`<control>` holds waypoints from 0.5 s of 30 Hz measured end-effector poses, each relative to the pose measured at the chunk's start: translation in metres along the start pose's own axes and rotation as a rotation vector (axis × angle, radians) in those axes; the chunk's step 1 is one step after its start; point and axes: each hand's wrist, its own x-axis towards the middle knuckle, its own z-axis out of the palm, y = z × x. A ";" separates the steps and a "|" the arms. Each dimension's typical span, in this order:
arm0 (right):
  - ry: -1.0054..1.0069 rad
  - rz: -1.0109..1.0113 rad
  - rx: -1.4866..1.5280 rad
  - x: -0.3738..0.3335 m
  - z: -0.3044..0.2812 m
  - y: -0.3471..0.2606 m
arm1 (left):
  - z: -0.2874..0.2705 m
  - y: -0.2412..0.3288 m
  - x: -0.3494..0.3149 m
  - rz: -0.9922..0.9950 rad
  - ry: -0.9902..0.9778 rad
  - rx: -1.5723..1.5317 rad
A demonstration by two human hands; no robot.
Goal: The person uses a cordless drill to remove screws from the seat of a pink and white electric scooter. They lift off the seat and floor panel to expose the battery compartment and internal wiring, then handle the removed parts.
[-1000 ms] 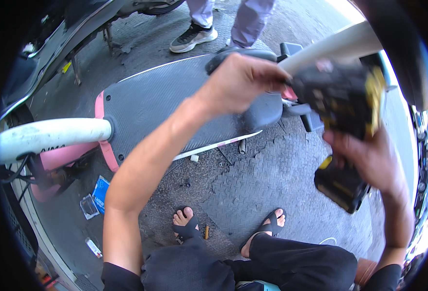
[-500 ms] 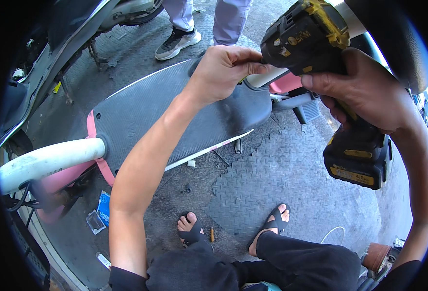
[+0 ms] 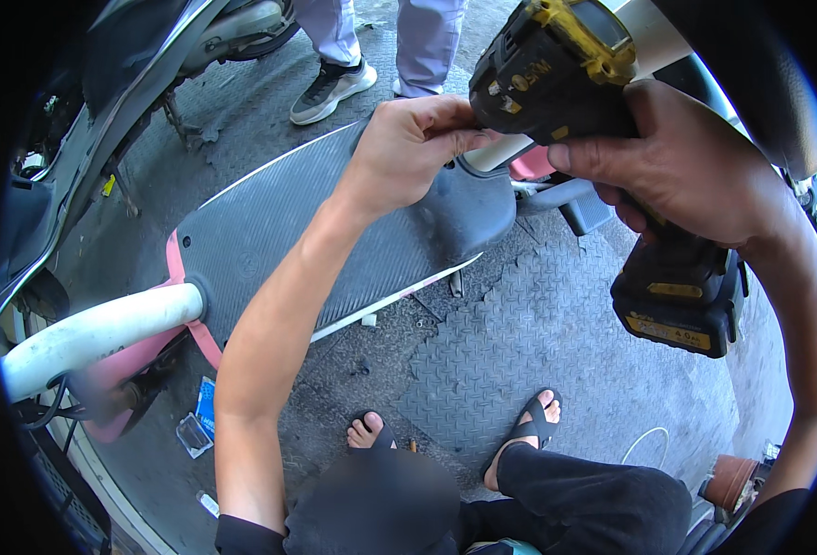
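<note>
My right hand (image 3: 686, 171) grips the drill (image 3: 557, 88), now higher and steadier, upper right. My left hand (image 3: 401, 153) pinches narrowly at its nose, contents hidden; both seem engaged there.

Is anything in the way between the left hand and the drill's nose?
Nothing visible: the left hand is right up at the nose of the black-and-yellow power drill, which the right hand grips. Whether the left hand pinches something there is hidden.

Power tool (image 3: 557, 88) in right hand (image 3: 691, 171)
</note>
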 end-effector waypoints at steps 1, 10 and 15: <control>-0.008 -0.007 0.008 0.000 0.000 0.000 | 0.000 0.000 -0.001 -0.011 0.007 0.007; 0.003 0.005 -0.075 0.001 -0.003 0.001 | 0.008 -0.003 -0.001 -0.003 0.042 -0.037; 0.013 0.040 -0.097 0.003 -0.004 -0.008 | 0.005 0.002 -0.003 -0.002 0.102 0.154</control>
